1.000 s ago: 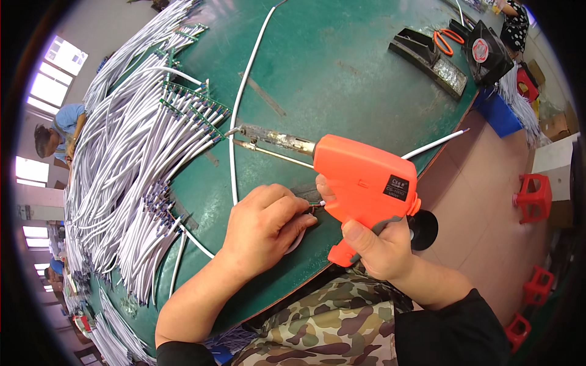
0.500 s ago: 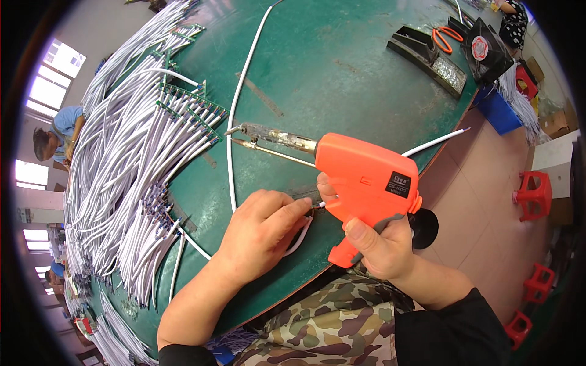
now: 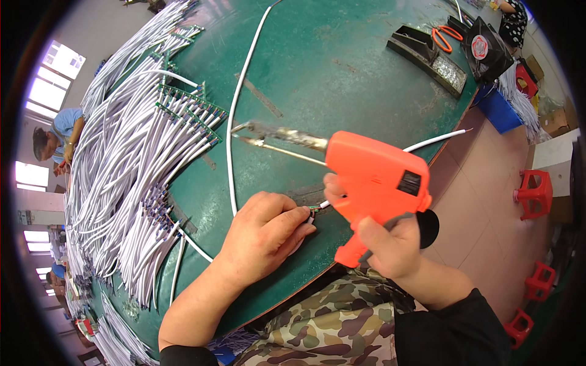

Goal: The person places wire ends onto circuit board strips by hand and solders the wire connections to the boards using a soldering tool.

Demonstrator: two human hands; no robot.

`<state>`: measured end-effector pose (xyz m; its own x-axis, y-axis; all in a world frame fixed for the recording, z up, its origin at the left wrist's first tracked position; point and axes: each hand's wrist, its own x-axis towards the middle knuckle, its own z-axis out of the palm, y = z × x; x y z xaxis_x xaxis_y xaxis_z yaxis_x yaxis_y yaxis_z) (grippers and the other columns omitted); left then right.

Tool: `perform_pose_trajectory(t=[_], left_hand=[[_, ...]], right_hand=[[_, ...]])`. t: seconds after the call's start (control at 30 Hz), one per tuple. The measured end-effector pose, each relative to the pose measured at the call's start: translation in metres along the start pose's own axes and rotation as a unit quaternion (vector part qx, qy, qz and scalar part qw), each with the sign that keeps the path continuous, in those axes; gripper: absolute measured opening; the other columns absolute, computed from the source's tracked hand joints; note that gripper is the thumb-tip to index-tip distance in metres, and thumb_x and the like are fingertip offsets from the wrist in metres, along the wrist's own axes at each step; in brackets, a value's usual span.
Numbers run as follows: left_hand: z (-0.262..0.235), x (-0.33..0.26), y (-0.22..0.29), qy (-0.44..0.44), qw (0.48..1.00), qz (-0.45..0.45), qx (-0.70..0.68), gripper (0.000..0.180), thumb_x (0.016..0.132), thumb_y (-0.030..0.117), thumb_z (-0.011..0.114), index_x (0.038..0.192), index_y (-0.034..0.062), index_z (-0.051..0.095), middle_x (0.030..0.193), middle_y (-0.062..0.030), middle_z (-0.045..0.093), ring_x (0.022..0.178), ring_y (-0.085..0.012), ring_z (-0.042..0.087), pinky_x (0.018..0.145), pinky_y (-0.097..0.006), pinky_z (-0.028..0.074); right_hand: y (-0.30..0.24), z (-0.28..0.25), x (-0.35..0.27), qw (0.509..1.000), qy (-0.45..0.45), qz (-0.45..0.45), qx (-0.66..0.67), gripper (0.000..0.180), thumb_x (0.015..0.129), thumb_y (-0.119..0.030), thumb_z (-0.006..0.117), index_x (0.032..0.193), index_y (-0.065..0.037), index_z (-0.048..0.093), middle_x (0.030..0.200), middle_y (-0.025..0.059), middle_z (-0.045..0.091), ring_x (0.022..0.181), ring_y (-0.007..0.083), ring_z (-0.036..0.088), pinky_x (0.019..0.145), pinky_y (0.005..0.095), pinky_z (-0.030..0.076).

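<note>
Far left: we see a person in a blue top [image 3: 64,125] bent over beyond the bench edge.

Left part of the green bench [image 3: 342,73]: we count a thick spread of white cables [image 3: 116,183], many ending in small green boards, fanned across the surface.

Centre: one long white cable [image 3: 235,122] runs from the top of the bench down toward our hands.

Centre, near edge: our left hand [image 3: 262,238] rests on the bench, fingers [image 3: 293,219] curled down and pinched on a small wire end [image 3: 314,208] just under the tool.

Right of centre: our right hand [image 3: 390,244] is wrapped tight round the grip of an orange soldering gun [image 3: 375,183], its metal tip pointing left above the bench, index finger at the trigger. A white cable [image 3: 436,139] passes behind the gun to the bench edge.

Upper right: a dark metal tray [image 3: 430,58], orange scissors [image 3: 442,38], a small black fan [image 3: 485,49].

Far right, on the floor: red stools [image 3: 536,192].
</note>
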<state>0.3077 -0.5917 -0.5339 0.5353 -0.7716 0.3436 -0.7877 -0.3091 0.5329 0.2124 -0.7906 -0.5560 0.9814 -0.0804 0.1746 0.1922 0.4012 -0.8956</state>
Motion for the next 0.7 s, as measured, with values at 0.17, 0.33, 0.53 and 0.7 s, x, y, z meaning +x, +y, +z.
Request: perform_pose_trajectory(t=[0.17, 0.33, 0.53, 0.7], left_hand=[[0.001, -0.002, -0.002, 0.008, 1.0, 0.005, -0.005, 0.029, 0.074, 0.008, 0.083, 0.099, 0.0057, 0.069, 0.086, -0.0075, 0.065, 0.075, -0.0266, 0.061, 0.065, -0.038, 0.048], [0.001, -0.002, -0.002, 0.014, 1.0, 0.013, -0.012, 0.029, 0.074, 0.008, 0.082, 0.1, 0.0053, 0.068, 0.087, -0.0081, 0.063, 0.076, -0.0277, 0.06, 0.065, -0.039, 0.048], [0.002, -0.003, -0.004, 0.008, 1.0, 0.016, -0.014, 0.029, 0.075, 0.008, 0.081, 0.1, 0.005, 0.068, 0.087, -0.0081, 0.063, 0.076, -0.0279, 0.06, 0.065, -0.039, 0.048], [0.002, -0.004, -0.003, 0.002, 1.0, 0.014, -0.011, 0.028, 0.075, 0.008, 0.081, 0.1, 0.005, 0.068, 0.087, -0.0077, 0.063, 0.077, -0.0276, 0.06, 0.066, -0.039, 0.048]], right_hand=[[-0.035, -0.021, -0.036, 0.988, 0.015, 0.001, -0.155, 0.055, 0.102, -0.033, 0.052, 0.139, 0.007, 0.043, 0.128, 0.0213, 0.06, 0.118, 0.0303, 0.06, 0.105, 0.0477, 0.046], [-0.07, -0.036, -0.086, 0.949, 0.021, 0.06, -0.31, 0.031, 0.092, -0.031, 0.067, 0.103, -0.002, 0.07, 0.101, 0.0093, 0.072, 0.08, 0.0276, 0.069, 0.071, 0.0382, 0.056], [-0.064, -0.034, -0.101, 0.943, 0.001, 0.047, -0.33, 0.028, 0.088, -0.028, 0.075, 0.09, -0.003, 0.064, 0.098, 0.0165, 0.068, 0.087, 0.0338, 0.067, 0.072, 0.0383, 0.053], [-0.058, -0.036, -0.104, 0.944, -0.014, 0.041, -0.327, 0.03, 0.088, -0.028, 0.075, 0.096, -0.001, 0.066, 0.101, 0.0174, 0.067, 0.087, 0.0338, 0.066, 0.073, 0.0385, 0.053]])
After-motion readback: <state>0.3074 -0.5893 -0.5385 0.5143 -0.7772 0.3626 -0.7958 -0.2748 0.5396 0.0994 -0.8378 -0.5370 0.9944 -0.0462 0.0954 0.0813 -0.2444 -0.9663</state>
